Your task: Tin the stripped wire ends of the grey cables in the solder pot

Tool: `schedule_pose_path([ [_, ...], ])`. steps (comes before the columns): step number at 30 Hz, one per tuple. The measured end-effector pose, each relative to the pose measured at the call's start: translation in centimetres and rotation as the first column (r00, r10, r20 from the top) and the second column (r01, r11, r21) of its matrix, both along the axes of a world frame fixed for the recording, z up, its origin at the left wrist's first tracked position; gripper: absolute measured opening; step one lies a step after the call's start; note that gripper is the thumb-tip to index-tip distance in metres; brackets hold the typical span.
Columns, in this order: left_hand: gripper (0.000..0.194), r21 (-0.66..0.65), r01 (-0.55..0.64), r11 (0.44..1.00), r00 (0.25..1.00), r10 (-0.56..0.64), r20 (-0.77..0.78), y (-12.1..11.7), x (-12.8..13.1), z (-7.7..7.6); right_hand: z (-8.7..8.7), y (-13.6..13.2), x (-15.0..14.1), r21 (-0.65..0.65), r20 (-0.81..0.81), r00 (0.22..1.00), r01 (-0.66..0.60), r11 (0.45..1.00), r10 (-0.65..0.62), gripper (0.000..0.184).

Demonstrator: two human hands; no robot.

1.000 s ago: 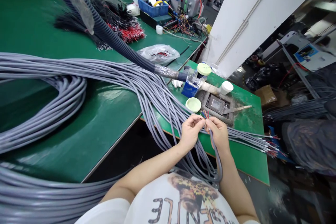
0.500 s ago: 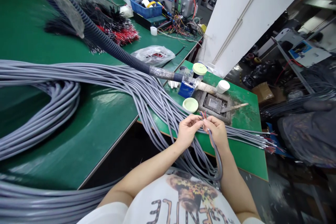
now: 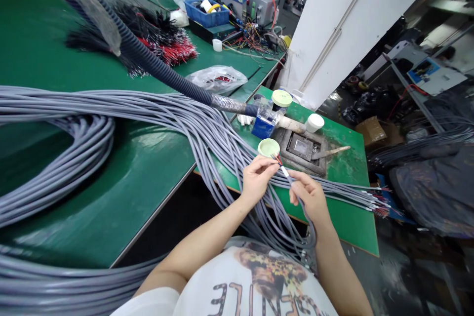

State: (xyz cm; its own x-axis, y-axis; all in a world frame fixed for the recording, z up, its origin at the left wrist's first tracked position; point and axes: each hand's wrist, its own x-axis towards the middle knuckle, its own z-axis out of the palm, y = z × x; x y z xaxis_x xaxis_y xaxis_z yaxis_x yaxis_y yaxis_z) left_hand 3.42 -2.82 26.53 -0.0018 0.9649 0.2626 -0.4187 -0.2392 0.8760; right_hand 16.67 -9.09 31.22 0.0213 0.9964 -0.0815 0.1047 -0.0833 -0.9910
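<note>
My left hand [image 3: 256, 178] pinches the coloured inner wires [image 3: 277, 158] at the stripped end of a grey cable [image 3: 309, 222]. A short white band [image 3: 284, 171] sits just below those wires. My right hand [image 3: 310, 194] is closed around the grey sheath a little below the band. From there the cable runs down past my wrist toward my shirt. Close ahead of my hands is a pale green shallow dish [image 3: 268, 147]. Beyond it lies a dark square pot [image 3: 301, 147] with a shiny metal surface, and a flat blade [image 3: 331, 152] rests across its edge.
A large bundle of grey cables [image 3: 148, 103] crosses both green tables, its stripped ends [image 3: 377, 202] at the right. A dark corrugated hose [image 3: 166, 75] hangs over it, its mouth beside the pot. A white tub [image 3: 314, 122], lidded jar [image 3: 282, 98] and blue box [image 3: 263, 127] stand nearby.
My right hand has slid down the cable, away from the wire ends, and the white band now shows. My left hand has shifted slightly left with the wires, which now point up and left.
</note>
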Motion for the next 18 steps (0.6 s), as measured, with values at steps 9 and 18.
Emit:
schedule_pose_path([
  [9, 0.026, 0.04, 0.116, 0.992, 0.993, -0.116, 0.002, -1.4, 1.0, 0.2, -0.9, -2.2, -0.9, 0.113, -0.057, 0.972, 0.234, 0.966, -0.229, 0.043],
  [18, 0.033, -0.257, 0.673, 0.694, 0.737, -0.6, 0.311, -2.7, 0.9, 0.0, -1.2, -2.8, -0.4, 0.137, 0.124, 0.967, 0.204, 0.969, -0.221, 0.038],
])
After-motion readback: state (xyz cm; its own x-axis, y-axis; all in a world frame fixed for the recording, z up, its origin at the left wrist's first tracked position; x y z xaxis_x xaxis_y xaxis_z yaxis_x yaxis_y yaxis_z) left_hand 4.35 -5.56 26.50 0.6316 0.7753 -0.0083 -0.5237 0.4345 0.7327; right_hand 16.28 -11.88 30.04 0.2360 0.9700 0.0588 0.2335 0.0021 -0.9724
